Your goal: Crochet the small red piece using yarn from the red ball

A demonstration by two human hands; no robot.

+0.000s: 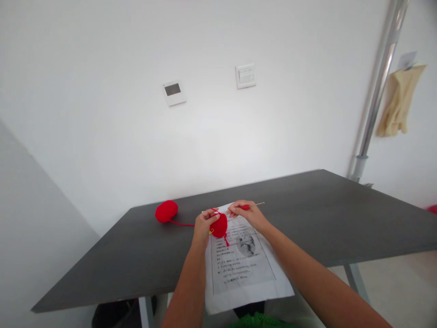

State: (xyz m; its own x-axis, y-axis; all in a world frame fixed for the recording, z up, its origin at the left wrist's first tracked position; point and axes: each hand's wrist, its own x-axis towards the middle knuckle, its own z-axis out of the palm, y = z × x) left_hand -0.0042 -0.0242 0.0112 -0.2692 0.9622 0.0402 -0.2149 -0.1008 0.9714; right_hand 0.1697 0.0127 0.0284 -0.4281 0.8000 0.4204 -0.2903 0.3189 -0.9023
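My left hand [205, 224] pinches a small round piece of red crochet [219, 226] by its left edge. A yellow stitch marker [211, 231] sits at the lower left of the piece, and a short red yarn tail hangs from its bottom. My right hand [246, 213] is closed on a crochet hook [245, 207] with a red grip, its thin metal shaft pointing out to the right. Red yarn [182, 224] runs from the left hand to a ball of red yarn [166, 211] on the table. Fine contact between hook and stitches is too small to make out.
A printed sheet [246, 282] with text and a picture lies under my hands and hangs over the front edge of the dark table [290, 196]. Behind stands a white wall with a switch [246, 76] and a small panel [174, 93]. Gloves [401, 100] hang beside a metal pole [380, 86].
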